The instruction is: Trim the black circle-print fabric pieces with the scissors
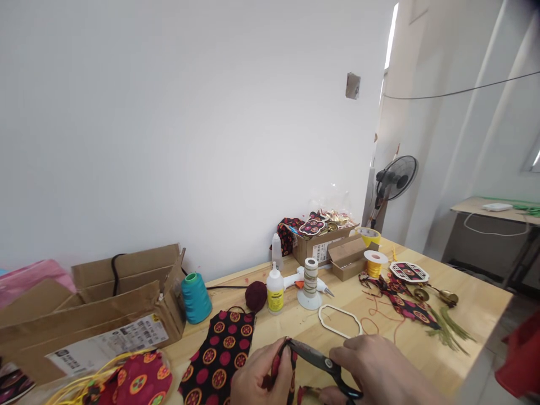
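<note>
Two hands at six o'clock, low over the counter. Left hand in a closed grip, pinching one strip of patterned cloth. Right hand closed around one pair of black scissors, blades meeting the strip. One larger patterned piece at nine o'clock of the hands. Farther off at twelve o'clock: one white frame, one glue bottle, one teal thread cone, one glue gun. Two cardboard boxes at one o'clock, one large box at ten.
</note>
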The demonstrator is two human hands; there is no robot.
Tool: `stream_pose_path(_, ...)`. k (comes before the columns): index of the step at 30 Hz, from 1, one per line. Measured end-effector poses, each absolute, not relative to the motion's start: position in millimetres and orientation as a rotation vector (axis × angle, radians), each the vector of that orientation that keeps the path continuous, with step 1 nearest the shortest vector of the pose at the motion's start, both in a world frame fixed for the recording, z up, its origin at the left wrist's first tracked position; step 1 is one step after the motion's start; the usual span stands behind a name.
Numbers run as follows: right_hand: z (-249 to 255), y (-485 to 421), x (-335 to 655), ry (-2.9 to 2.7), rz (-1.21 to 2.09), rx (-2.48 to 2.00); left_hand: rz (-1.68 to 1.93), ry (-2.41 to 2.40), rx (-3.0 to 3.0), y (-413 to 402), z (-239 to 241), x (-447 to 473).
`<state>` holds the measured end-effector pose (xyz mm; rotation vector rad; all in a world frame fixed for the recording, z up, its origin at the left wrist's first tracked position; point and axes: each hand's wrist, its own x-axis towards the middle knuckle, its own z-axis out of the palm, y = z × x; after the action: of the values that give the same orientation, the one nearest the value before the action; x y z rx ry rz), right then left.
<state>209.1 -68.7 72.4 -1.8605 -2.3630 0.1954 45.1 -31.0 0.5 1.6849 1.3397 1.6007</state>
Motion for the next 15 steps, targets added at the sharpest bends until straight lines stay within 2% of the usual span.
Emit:
stream_pose_path(6, 73.1, -67.6, 205.6, -2.339, 0.212, -1.885, 1.676, 1.3, 1.827, -28.6, -6.8, 42.6)
stream_pose_path(11, 78.7, -68.0, 206.7, -2.335, 0.376, -1.918, 1.694, 1.272, 1.99, -26.2, -10.7, 40.1)
stream_pose_path(15, 83.7, -76.0, 202.0, -2.265, 0.286, -1.941, 1.677, 1.27, 2.018, -25.5, -12.1, 39.5)
